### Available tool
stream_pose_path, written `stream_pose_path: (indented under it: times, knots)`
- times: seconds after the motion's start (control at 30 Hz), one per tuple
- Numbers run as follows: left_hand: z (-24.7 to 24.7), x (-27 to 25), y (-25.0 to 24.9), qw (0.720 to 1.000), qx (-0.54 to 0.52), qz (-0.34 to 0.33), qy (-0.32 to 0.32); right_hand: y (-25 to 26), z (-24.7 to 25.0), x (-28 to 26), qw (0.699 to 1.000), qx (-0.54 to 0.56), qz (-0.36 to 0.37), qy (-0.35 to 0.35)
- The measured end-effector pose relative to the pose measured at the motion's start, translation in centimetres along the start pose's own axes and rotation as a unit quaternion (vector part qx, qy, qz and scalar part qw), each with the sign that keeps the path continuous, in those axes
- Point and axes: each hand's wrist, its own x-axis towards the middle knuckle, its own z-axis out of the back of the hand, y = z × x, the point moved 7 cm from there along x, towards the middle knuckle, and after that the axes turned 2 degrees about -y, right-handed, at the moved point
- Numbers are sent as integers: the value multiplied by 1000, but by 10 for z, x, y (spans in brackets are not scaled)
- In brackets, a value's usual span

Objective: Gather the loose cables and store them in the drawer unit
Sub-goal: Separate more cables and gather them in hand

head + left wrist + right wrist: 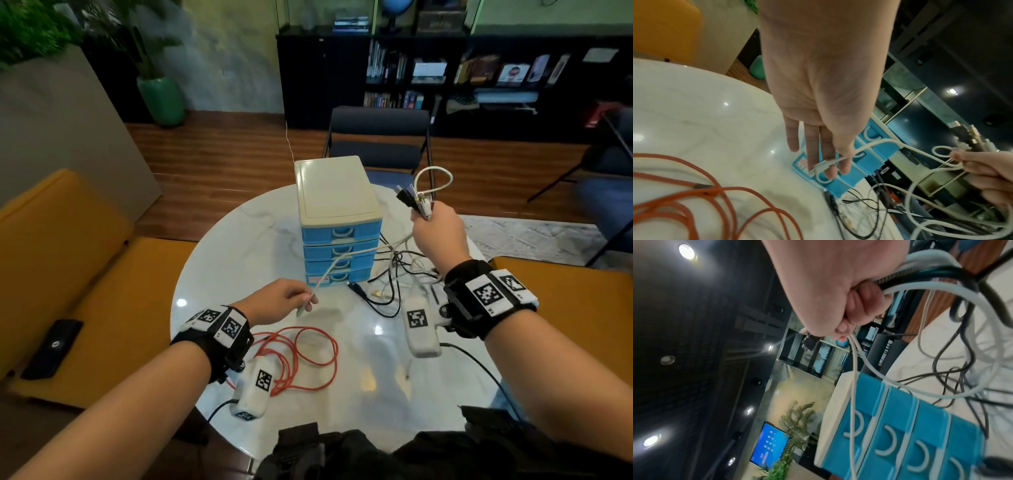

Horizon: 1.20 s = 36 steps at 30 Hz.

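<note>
A cream-topped drawer unit with several blue drawers, all closed, stands mid-table. My right hand is raised to its right, fist closed round a bundle of cables, white and black, whose plugs stick up. From the fist a white cable runs across the drawer fronts to my left hand, which pinches its plug end low in front of the bottom drawer. The drawer unit fills the lower right wrist view. An orange cable lies coiled near my left wrist.
More black and white cables trail in a tangle on the round marble table right of the unit. Yellow cushioned seats flank the table; a black phone lies on the left one. A dark chair stands behind.
</note>
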Motion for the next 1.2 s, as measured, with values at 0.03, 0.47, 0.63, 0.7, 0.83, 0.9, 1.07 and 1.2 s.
stream_pose_path:
  times: [0.03,0.47,0.63,0.7,0.83,0.9,1.07,1.2]
  knots:
    - [3,0,8,1000,24,11,-5,-2,4,1,1000,-27,3,-12]
    - [41,-21,75,974,158,151,-64,-2,-32,-4,991,-90,25,95]
    - [48,-44,130,931,261,256,-25,24,-55,-30,976,-69,84,186]
    - [48,-56,146,911,288,294,-4,30,-60,-37,974,-63,92,199]
    - [30,-70,165,882,334,330,45,35,-69,-49,967,-55,101,227]
    - [22,-73,175,869,352,343,49,38,-72,-55,964,-58,109,236]
    - [5,-69,163,883,338,322,52,42,-77,-65,959,-55,116,253]
    - [14,-42,108,946,226,235,1,48,-81,-66,960,-41,120,250]
